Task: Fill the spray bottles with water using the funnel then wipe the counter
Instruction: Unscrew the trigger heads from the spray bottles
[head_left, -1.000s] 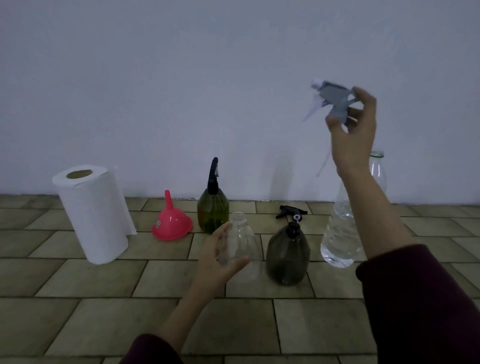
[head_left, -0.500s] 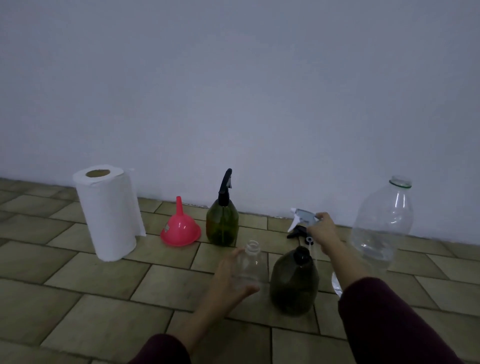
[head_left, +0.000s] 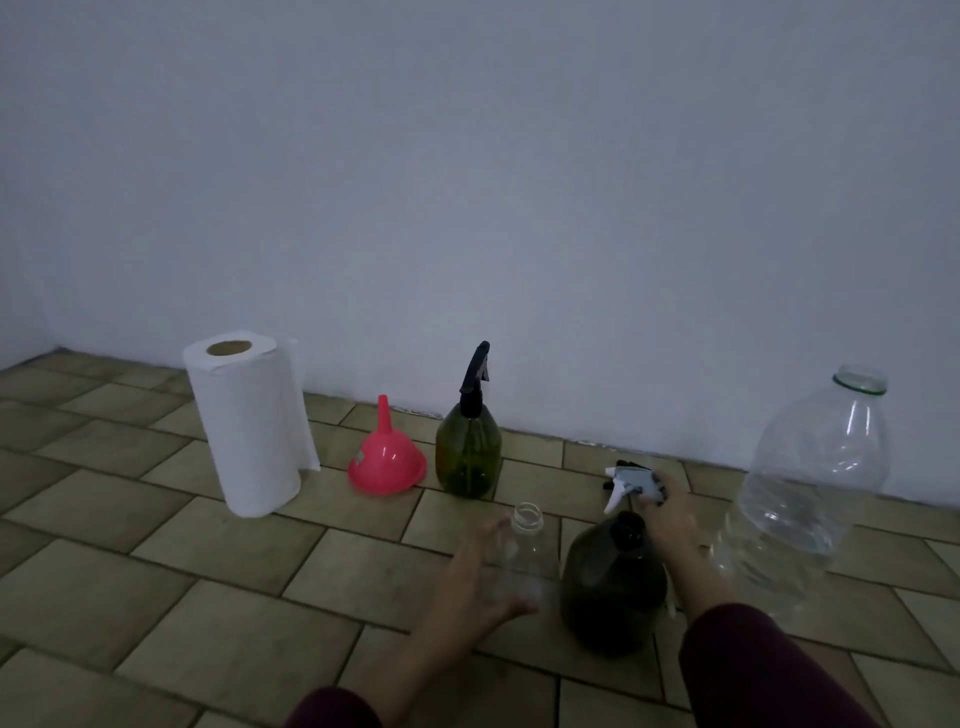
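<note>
My left hand (head_left: 470, 577) holds a small clear bottle (head_left: 522, 558) with an open neck, upright on the tiled counter (head_left: 218, 613). My right hand (head_left: 667, 514) grips a grey and white spray head (head_left: 628, 480) low over the counter, behind a dark round bottle (head_left: 613, 587) with an open black neck. A black spray head (head_left: 621, 464) lies just behind the grey one. A green spray bottle (head_left: 468, 449) with its black trigger head on stands further back. A pink funnel (head_left: 387, 465) sits upside down left of it. A large clear water bottle (head_left: 810, 499), open-topped, stands at the right.
A white paper towel roll (head_left: 249, 423) stands upright at the back left. A plain pale wall (head_left: 467, 208) closes off the counter behind everything.
My right hand has brought the grey spray head down from high in the air to the counter behind the dark bottle. The view has shifted upward and right.
</note>
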